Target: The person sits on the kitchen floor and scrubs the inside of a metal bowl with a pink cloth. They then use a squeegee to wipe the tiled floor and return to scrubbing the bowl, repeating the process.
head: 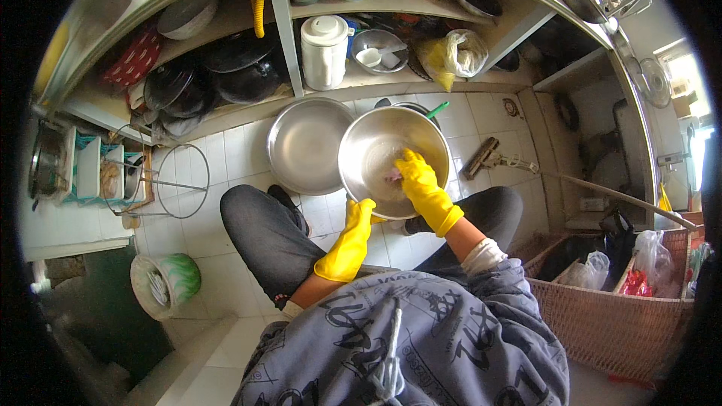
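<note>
My left hand (350, 239), in a yellow rubber glove, grips the near rim of a deep stainless steel basin (361, 141). Inside that basin is my right hand (422, 189), gloved the same way, with its fingers at the bottom. A small pinkish item (393, 175), too blurred to name, shows at the right fingers, which partly cover it. To the left a second, shallower steel basin (307, 144) sits on the floor, partly overlapped by the first. A green handle (437, 110) sticks out from behind the held basin, over a dark vessel mostly hidden there.
White tiles (208, 237) cover the floor. Open shelves with a white thermos jug (325, 52) and bowls run along the far side. A floor squeegee (482, 159) lies to the right, near a wicker basket (603, 316). On the left are a wire stand (183, 180) and a green-white bin (183, 279).
</note>
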